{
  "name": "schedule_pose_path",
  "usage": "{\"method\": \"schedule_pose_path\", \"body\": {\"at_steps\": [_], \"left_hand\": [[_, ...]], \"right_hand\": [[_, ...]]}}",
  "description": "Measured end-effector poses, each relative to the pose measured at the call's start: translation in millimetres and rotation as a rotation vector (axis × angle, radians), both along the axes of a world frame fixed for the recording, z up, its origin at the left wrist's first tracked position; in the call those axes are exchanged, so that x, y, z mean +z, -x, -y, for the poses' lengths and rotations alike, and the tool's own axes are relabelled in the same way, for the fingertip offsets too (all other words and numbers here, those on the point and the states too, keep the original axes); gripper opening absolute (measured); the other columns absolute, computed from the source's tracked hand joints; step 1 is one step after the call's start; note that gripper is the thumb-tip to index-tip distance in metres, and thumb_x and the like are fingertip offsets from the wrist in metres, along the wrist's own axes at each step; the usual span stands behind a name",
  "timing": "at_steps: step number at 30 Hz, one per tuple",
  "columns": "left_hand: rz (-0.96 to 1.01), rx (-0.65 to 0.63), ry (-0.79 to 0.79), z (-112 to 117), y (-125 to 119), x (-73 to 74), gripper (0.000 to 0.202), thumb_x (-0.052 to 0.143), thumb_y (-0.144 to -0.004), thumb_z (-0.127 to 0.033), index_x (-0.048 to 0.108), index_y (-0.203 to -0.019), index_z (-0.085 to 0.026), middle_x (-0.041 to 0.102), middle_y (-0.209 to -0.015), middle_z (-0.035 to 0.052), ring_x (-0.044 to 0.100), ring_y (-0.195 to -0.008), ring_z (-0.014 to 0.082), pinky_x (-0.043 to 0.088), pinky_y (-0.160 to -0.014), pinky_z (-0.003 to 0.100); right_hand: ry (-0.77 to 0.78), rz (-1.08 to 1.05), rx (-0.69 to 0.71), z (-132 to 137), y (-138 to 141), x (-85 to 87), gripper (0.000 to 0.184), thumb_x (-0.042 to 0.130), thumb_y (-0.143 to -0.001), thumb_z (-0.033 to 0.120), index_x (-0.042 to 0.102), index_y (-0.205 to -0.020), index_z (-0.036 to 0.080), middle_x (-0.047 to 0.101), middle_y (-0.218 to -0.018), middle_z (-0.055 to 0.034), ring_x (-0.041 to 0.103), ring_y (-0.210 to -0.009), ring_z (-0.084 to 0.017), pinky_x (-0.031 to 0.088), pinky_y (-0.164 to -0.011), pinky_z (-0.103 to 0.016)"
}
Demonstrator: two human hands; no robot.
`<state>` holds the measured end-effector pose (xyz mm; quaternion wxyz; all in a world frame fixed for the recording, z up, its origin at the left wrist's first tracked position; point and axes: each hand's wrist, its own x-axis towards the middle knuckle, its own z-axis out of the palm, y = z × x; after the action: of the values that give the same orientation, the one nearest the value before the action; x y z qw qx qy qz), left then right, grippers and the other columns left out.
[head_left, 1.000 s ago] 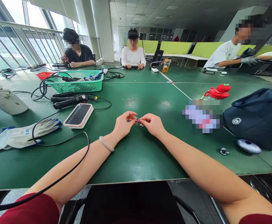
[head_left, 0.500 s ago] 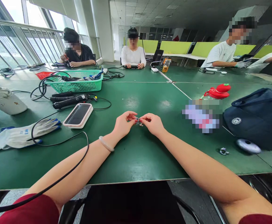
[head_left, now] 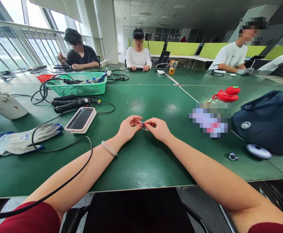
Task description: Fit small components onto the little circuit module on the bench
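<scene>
Over the table (head_left: pixel 141 165) — left hand (head_left: pixel 127 130), right hand (head_left: pixel 159 130) pinch one metal part (head_left: pixel 143 125).

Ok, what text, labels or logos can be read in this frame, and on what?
No text is legible.
Work glove: blue print, too small to read.
Navy bag: round white emblem, lettering too small.
Red-lidded bottle: label blurred out.
Small metal part pinched by left hand and right hand: no marking discernible.
</scene>
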<state>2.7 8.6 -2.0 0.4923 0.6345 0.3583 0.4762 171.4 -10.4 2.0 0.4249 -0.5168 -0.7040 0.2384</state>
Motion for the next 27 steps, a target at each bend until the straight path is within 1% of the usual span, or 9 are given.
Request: {"method": "schedule_pose_path", "body": {"at_steps": [4,8,11,13,16,19,24,26,27], "left_hand": [[-0.212,0.041,-0.113,5,-2,1.9,0.033,0.069,-0.066,-0.015,0.064,-0.099,-0.018,0.065,-0.089,0.003,0.062,-0.077,0.0125,0.052,-0.078,0.029],[-0.343,0.101,-0.148,6,-2,3.6,0.029,0.064,-0.068,-0.012,0.065,-0.097,-0.02,0.066,-0.085,0.0017,0.06,-0.071,0.0118,0.052,-0.074,0.028],[-0.386,0.136,-0.165,5,-1,3.6,0.03,0.063,-0.068,-0.011,0.066,-0.096,-0.02,0.066,-0.082,0.0012,0.06,-0.072,0.0124,0.051,-0.075,0.027],[-0.395,0.162,-0.161,4,-1,3.5,0.03,0.062,-0.067,-0.01,0.067,-0.095,-0.021,0.066,-0.081,0.0008,0.06,-0.073,0.0126,0.051,-0.075,0.027],[-0.409,0.167,-0.127,5,-2,4.0,0.029,0.062,-0.066,-0.009,0.068,-0.091,-0.021,0.064,-0.076,0.0,0.059,-0.069,0.0125,0.051,-0.072,0.027],[-0.43,0.164,-0.123,6,-3,4.5,0.025,0.061,-0.067,-0.01,0.069,-0.088,-0.021,0.064,-0.075,0.0,0.058,-0.067,0.0126,0.051,-0.069,0.027],[-0.416,0.178,-0.115,6,-2,3.8,0.02,0.06,-0.07,-0.013,0.071,-0.085,-0.021,0.067,-0.074,0.0009,0.059,-0.067,0.0138,0.05,-0.068,0.028],[-0.397,0.179,-0.109,5,-1,3.4,0.02,0.061,-0.071,-0.014,0.071,-0.086,-0.021,0.067,-0.075,0.0011,0.059,-0.068,0.014,0.05,-0.068,0.028],[-0.391,0.182,-0.111,5,-1,3.3,0.019,0.061,-0.071,-0.014,0.071,-0.086,-0.021,0.067,-0.076,0.0012,0.06,-0.069,0.0141,0.05,-0.069,0.028]], "right_hand": [[-0.032,0.02,-0.003,1,0,-1.1,0.015,0.061,-0.078,0.03,0.071,-0.08,0.019,0.069,-0.077,-0.0032,0.059,-0.068,-0.015,0.046,-0.066,-0.028],[-0.044,0.122,0.014,1,3,1.1,0.014,0.06,-0.08,0.028,0.072,-0.08,0.021,0.069,-0.078,-0.0031,0.06,-0.072,-0.016,0.046,-0.068,-0.028],[0.015,0.239,0.054,5,-2,13.3,0.016,0.06,-0.081,0.029,0.073,-0.087,0.023,0.07,-0.087,-0.0028,0.061,-0.073,-0.016,0.045,-0.068,-0.028],[0.063,0.347,0.06,14,-12,25.6,0.017,0.064,-0.077,0.029,0.072,-0.092,0.024,0.07,-0.095,-0.003,0.062,-0.075,-0.017,0.045,-0.067,-0.028],[0.133,0.517,0.0,41,-40,39.5,0.015,0.071,-0.07,0.031,0.071,-0.084,0.024,0.07,-0.082,-0.0023,0.061,-0.065,-0.017,0.042,-0.056,-0.028],[0.073,0.602,-0.205,84,-76,35.5,0.011,0.062,-0.076,0.036,0.066,-0.077,0.026,0.068,-0.076,-0.0015,0.06,-0.062,-0.018,0.04,-0.053,-0.03],[-0.054,0.742,-0.714,150,-139,0.8,0.014,0.049,-0.079,0.037,0.058,-0.083,0.026,0.065,-0.084,-0.0097,0.061,-0.076,-0.027,0.045,-0.064,-0.039],[-0.041,0.832,-0.901,167,-163,-10.6,0.012,0.048,-0.078,0.035,0.055,-0.082,0.027,0.064,-0.084,-0.0146,0.059,-0.075,-0.031,0.044,-0.063,-0.041],[0.004,0.878,-0.958,173,-173,-14.8,0.012,0.048,-0.077,0.035,0.055,-0.083,0.027,0.063,-0.084,-0.0165,0.057,-0.072,-0.032,0.043,-0.061,-0.042]]}}
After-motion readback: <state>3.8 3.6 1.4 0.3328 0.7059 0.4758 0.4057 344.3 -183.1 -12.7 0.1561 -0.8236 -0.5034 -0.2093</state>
